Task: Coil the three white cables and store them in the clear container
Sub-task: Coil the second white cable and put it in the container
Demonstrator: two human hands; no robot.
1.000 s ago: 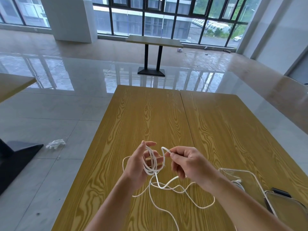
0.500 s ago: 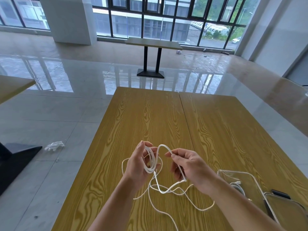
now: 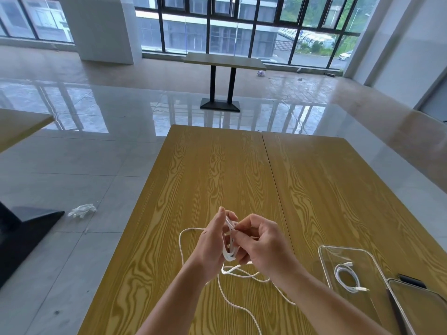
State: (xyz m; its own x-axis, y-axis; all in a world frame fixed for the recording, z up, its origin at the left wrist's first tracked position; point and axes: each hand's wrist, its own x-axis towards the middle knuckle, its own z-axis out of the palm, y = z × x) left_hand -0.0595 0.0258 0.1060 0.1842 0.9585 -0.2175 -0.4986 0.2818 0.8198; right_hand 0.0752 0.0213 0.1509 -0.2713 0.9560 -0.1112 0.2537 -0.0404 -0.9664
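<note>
My left hand (image 3: 212,245) holds several loops of a white cable (image 3: 228,253) wound around its fingers. Pressed close against it, my right hand (image 3: 262,245) pinches the same cable at the coil. The loose rest of this cable (image 3: 238,308) trails in curves over the wooden table (image 3: 217,170) toward me. To the right stands the clear container (image 3: 325,264), and one coiled white cable (image 3: 347,278) lies inside it. I see no third cable.
A clear lid (image 3: 420,308) lies at the right edge beside the container, with a small black object (image 3: 410,278) behind it. The table's left edge runs near my left forearm. Another table (image 3: 223,60) stands far off on the tiled floor.
My right hand has come in from the right against my left hand, laying the raised loop of cable onto the coil. The camera has tilted down a little.
</note>
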